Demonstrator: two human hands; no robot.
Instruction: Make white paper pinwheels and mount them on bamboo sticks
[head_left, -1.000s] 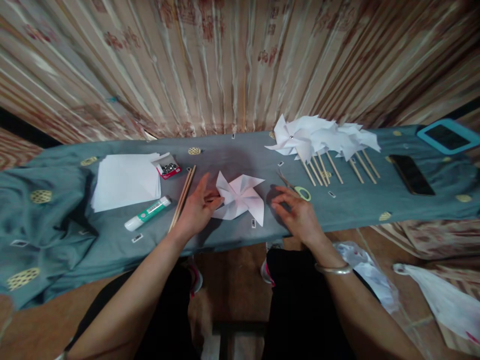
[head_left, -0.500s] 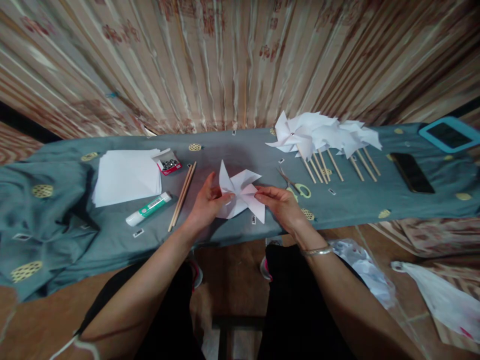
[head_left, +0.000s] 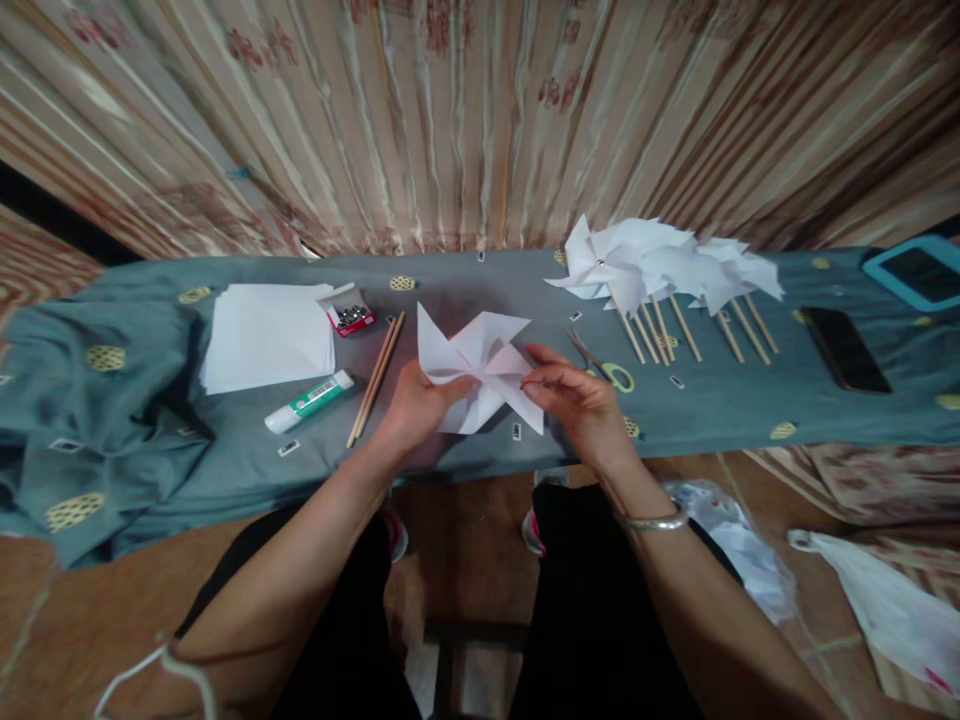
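Observation:
A white paper pinwheel (head_left: pixel 487 345) without a stick is held just over the cloth in front of me. My left hand (head_left: pixel 424 405) grips it from the left, the thumb pressed near its centre and the other fingers hidden beneath. At the right blade, my right hand (head_left: pixel 577 395) has its thumb and a finger close together on the paper's edge, with the index finger lifted. Two wooden sticks (head_left: pixel 377 378) lie left of my left hand. Beyond my right hand rest green-handled scissors (head_left: pixel 616 376).
On the grey-green cloth (head_left: pixel 480 455) are stacked white paper (head_left: pixel 266 335), a red box of metal pins (head_left: pixel 351 316) and a glue stick (head_left: pixel 309 401). Several finished pinwheels (head_left: pixel 667 262) lie at the back right, near a black phone (head_left: pixel 846 350) and a blue-framed device (head_left: pixel 919 272).
The pinwheel's left blade appears spread wider toward the left. My right hand's index finger has lifted and its grip looks looser. The whole view has shifted slightly.

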